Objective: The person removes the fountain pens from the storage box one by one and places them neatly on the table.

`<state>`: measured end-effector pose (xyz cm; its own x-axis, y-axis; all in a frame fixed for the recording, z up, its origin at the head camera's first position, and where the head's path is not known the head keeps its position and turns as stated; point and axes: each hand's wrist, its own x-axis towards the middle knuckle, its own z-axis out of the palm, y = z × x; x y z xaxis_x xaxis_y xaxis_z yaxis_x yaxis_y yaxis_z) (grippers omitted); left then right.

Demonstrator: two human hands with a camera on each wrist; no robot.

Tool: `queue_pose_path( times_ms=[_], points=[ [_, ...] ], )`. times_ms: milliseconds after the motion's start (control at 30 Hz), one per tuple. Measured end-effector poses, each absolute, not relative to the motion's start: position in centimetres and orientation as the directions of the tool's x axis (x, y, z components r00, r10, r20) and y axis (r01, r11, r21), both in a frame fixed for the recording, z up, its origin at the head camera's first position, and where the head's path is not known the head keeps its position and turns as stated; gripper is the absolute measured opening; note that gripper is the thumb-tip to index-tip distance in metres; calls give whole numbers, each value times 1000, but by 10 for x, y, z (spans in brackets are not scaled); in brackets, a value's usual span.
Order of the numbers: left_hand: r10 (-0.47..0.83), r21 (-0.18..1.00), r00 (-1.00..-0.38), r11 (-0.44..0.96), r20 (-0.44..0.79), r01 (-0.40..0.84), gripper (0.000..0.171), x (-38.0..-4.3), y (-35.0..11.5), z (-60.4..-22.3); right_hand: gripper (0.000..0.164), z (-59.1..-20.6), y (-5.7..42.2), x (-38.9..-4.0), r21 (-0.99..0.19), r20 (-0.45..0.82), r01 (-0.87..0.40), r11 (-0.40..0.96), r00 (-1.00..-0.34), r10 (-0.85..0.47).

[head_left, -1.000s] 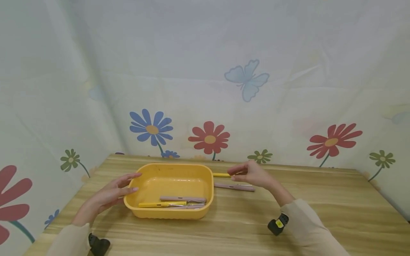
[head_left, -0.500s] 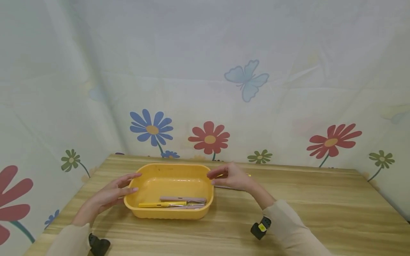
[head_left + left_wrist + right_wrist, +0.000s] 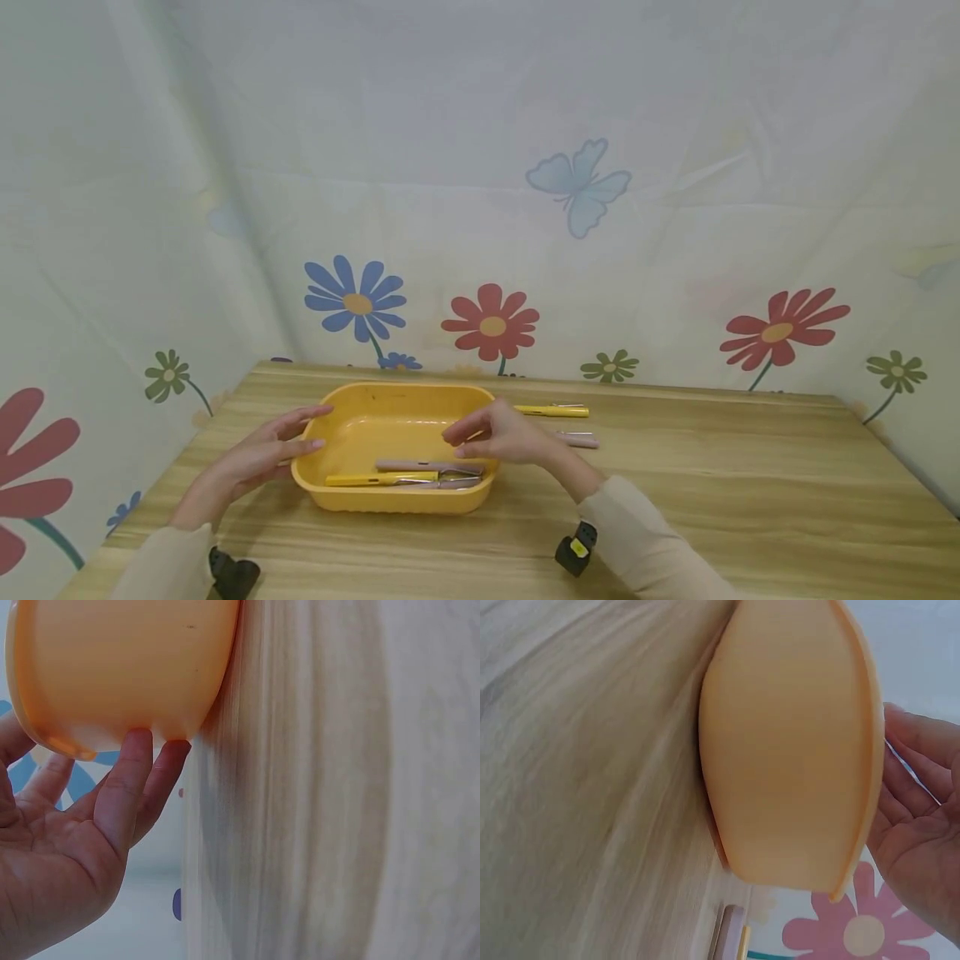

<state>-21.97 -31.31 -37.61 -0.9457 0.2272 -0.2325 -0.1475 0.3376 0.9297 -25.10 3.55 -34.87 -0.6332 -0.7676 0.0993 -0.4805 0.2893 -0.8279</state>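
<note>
A yellow plastic basin (image 3: 390, 500) stands on the table in the head view. My left hand (image 3: 258, 454) grips its left rim, with fingertips over the edge and, in the left wrist view, other fingers (image 3: 126, 787) against the outer wall. Inside, near the front wall, lie a mauve pen (image 3: 405, 465), a yellow pen (image 3: 360, 480) and a partly covered second mauve pen (image 3: 442, 484). My right hand (image 3: 506, 435) hovers over the basin's right side, fingers loosely bent, with nothing visible between them. In the right wrist view, the basin wall (image 3: 791, 742) partly hides its fingertips.
Right of the basin, another yellow pen (image 3: 558, 411) and another mauve pen (image 3: 581, 439) lie on the wooden table (image 3: 712, 483), partly behind my right hand. A flower-printed cloth (image 3: 420, 217) hangs behind the table.
My right hand has moved left from beside the yellow pen on the table to above the basin's right side. That pen now shows more fully. My left hand and the basin have stayed put.
</note>
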Motion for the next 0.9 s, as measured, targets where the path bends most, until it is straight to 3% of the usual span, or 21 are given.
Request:
queue_pose_path(
  times_ms=[333,733,900],
  points=[
    [228,928,-945,342,-234,-147,67,-219,-314,-377,28,-354,19,-252,-779,51,-520,351,-609,-791],
    [230,930,-946,339,-229,-142,65,-220,-313,-378,27,-357,7,-253,-640,28,-658,397,-536,-843],
    [225,929,-946,339,-232,-147,66,-220,-313,-378,26,-358,4,-253,-586,-5,-683,437,-535,-845]
  ],
)
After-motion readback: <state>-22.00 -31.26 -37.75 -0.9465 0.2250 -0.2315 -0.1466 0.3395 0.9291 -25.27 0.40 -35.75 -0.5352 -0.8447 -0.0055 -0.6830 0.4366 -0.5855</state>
